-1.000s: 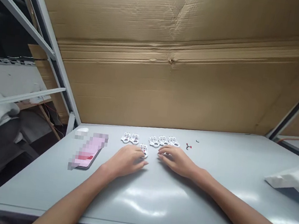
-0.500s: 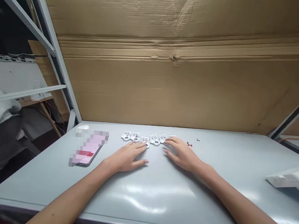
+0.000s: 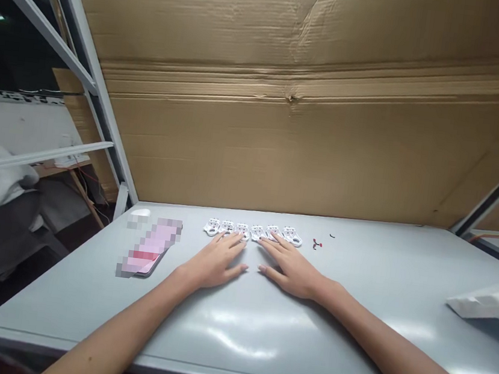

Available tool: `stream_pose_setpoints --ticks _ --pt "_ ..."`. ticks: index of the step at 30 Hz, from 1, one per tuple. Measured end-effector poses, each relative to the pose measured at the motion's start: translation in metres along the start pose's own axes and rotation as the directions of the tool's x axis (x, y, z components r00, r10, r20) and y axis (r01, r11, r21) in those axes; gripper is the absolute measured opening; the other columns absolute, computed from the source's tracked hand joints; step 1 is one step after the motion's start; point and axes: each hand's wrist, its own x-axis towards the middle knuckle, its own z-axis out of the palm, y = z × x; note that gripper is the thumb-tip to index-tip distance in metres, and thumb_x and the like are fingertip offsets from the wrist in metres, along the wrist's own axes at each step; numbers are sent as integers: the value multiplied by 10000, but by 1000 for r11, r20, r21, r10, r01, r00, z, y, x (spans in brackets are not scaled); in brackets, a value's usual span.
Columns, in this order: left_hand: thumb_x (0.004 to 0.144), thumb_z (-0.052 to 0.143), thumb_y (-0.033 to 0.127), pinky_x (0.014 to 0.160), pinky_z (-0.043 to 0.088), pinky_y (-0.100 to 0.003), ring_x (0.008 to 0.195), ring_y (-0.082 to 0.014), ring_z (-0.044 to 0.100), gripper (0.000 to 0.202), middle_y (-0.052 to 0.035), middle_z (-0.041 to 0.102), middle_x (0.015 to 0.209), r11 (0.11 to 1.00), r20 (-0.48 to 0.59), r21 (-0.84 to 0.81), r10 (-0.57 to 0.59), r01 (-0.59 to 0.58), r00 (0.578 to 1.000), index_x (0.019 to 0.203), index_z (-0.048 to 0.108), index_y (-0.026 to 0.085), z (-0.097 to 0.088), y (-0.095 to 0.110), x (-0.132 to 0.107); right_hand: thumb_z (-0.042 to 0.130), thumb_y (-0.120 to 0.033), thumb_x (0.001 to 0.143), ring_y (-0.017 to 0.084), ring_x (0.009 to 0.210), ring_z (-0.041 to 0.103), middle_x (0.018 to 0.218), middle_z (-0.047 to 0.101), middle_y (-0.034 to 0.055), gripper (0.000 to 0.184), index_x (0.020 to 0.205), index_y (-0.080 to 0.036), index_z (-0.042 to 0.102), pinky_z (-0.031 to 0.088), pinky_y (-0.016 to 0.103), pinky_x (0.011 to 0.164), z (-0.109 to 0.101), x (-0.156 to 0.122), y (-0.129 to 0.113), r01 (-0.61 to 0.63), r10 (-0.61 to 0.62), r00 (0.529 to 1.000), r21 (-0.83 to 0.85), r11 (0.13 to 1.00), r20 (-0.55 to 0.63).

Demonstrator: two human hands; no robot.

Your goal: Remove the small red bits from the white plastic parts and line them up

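On the pale grey metal worktop (image 3: pixel 259 334), a row of six small white perforated plastic pieces (image 3: pixel 256 232) is being touched along its near edge by the spread fingers of the left hand (image 3: pixel 215 262) and the right hand (image 3: pixel 289 271). Both grips are being held open and flat, with nothing being grasped. Tiny red-and-black bits (image 3: pixel 316 244) are lying just beyond the row's right end, and a flat pink rectangular device (image 3: pixel 148 247), obscured by pixelation, is lying left of the row. A large creased brown corrugated cardboard sheet (image 3: pixel 284 124) is standing behind the worktop.
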Motion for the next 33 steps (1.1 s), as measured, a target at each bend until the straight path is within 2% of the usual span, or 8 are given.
stream_pose_setpoints --ticks 6,9,12,16,19,23,26,33 --pt "964 540 377 1066 431 -463 1266 -305 532 427 -165 552 1388 996 -73 -87 23 -29 997 1331 530 157 -2 5 -3 488 -346 967 285 1049 631 1156 687 134 309 1202 -199 624 506 461 908 -16 -4 -9 131 -130 991 50 990 -28" --pt "961 543 363 1067 434 -461 1279 -298 524 423 -156 551 1390 993 -80 -117 20 -29 997 1337 518 171 -3 7 -3 508 -310 960 240 936 650 1027 718 83 220 1097 -232 661 516 409 843 -24 -8 -17 183 -183 983 106 977 -16" --pt "973 526 341 1080 424 -454 1312 -293 495 382 -150 539 1403 988 -85 -145 46 -58 995 1321 536 184 -4 8 -3 531 -330 949 222 985 656 1088 725 58 239 1127 -253 669 510 379 879 -31 -10 -18 188 -190 982 203 961 -11" --pt "971 521 294 1086 418 -443 1324 -288 483 370 -135 524 1421 984 -68 -158 77 -87 995 1328 549 201 -4 9 -3 504 -372 941 235 1028 667 1124 734 52 266 1077 -251 698 510 371 897 -43 -8 6 17 23 988 250 968 -155" --pt "975 514 285 1084 421 -431 1307 -276 500 367 -119 558 1385 981 -46 -168 92 -99 995 1331 556 204 -4 8 -3 468 -321 918 261 1035 661 1144 723 78 282 1052 -222 696 506 383 872 -53 -9 39 -267 302 910 155 951 -285" --pt "982 503 295 1082 420 -430 1297 -279 507 320 -116 585 1347 975 -55 -182 120 -129 991 1271 601 201 -5 8 -3 505 -314 874 279 1055 627 1107 719 92 232 964 -214 694 490 347 764 -61 -15 74 -572 566 810 12 820 -154" --pt "986 493 311 1065 434 -428 1281 -284 519 295 -119 592 1329 973 -52 -184 129 -136 990 1223 628 201 -5 8 -3 523 -332 858 268 964 646 1075 720 92 232 779 -222 711 473 323 698 -62 -19 84 -638 637 768 -6 770 -69" --pt "982 497 317 1037 452 -420 1252 -285 540 282 -113 600 1306 972 -51 -197 121 -128 991 1205 639 217 -5 9 -4 576 -355 822 292 1101 590 1068 707 90 207 765 -241 739 479 328 779 -55 -20 95 -569 564 821 -52 821 -87"
